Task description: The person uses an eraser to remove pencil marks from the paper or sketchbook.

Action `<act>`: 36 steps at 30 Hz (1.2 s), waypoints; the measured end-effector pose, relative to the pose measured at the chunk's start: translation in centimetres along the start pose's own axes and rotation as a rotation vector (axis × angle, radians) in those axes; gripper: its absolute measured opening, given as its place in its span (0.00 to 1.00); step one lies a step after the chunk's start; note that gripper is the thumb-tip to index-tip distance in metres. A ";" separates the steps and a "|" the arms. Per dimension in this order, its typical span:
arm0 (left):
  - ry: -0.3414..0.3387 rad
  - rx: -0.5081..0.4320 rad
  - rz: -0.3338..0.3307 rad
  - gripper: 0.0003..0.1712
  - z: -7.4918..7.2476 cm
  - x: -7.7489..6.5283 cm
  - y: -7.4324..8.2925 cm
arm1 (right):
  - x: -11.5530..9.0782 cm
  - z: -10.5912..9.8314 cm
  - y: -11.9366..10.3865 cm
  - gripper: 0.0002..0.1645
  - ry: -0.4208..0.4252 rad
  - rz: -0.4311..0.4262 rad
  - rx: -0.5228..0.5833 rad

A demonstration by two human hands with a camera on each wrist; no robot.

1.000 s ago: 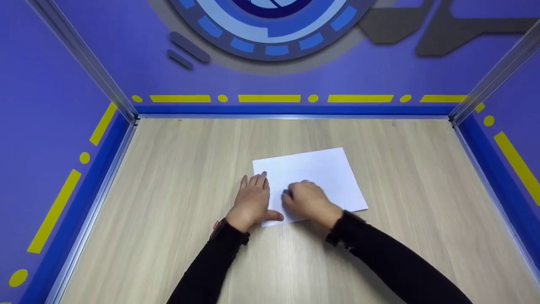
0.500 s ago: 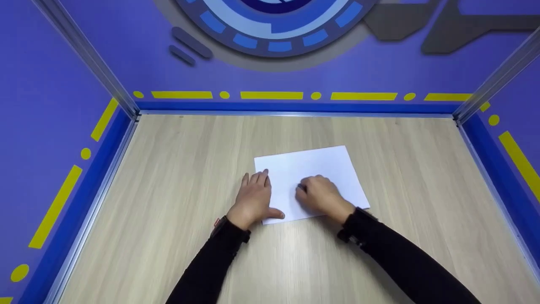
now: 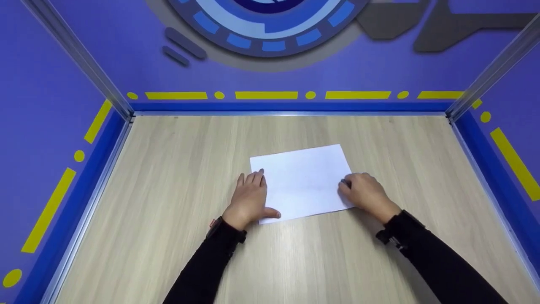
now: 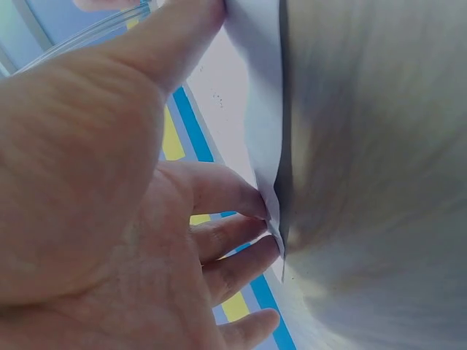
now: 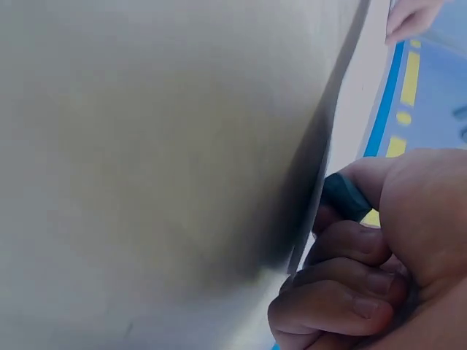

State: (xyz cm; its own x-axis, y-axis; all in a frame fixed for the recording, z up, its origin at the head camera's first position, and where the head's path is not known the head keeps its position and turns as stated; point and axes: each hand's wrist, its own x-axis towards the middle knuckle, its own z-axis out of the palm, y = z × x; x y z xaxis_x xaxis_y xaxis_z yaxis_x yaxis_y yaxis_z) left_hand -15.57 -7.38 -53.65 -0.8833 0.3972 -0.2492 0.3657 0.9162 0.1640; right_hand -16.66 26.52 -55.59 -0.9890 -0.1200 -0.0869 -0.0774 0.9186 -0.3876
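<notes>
A white sheet of paper (image 3: 303,181) lies slightly turned on the table. My left hand (image 3: 249,198) is spread over its left edge, fingers straight and thumb (image 3: 272,213) at the near left corner. In the left wrist view, the fingertips (image 4: 266,251) rest at the paper's edge. My right hand (image 3: 365,190) is at the right edge of the sheet with its fingers curled. Between thumb and index finger it pinches a small dark teal object (image 5: 345,195) with flat sides, mostly hidden by the hand. Small dark specks (image 4: 217,98) show on the paper in the left wrist view.
The sheet lies on a light wood-grain table (image 3: 190,160). Purple-blue panels (image 3: 270,80) with yellow dashes stand behind and on both sides, with metal rails along the table's edges. Black sleeves and wrist straps cover both forearms.
My right hand has swept rightward over the paper, from near its left-middle to its right edge, still pinching the teal object. My left hand stays on the left edge.
</notes>
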 end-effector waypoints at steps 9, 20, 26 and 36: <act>-0.007 0.007 -0.004 0.73 0.2 -0.1 0.2 | -0.3 -0.4 0.4 0.21 -0.038 0.033 -0.018; 0.000 0.012 -0.010 0.73 0.2 0.1 0.1 | 0.6 0.5 -3.8 0.27 -0.104 -0.019 0.124; 0.017 0.005 -0.007 0.74 0.2 0.1 0.0 | 1.6 2.2 -9.6 0.25 -0.163 -0.091 0.118; 0.067 0.019 0.027 0.70 0.2 0.1 -0.2 | 2.5 5.7 -16.2 0.23 -0.214 -0.262 0.069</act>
State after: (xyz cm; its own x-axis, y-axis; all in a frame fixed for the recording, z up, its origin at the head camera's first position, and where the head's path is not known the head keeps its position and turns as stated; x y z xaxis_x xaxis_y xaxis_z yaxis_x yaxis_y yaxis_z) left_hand -15.67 -7.52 -53.88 -0.8905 0.4175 -0.1807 0.3943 0.9065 0.1511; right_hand -17.17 9.19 -54.78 -0.8872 -0.4312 -0.1642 -0.3087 0.8193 -0.4832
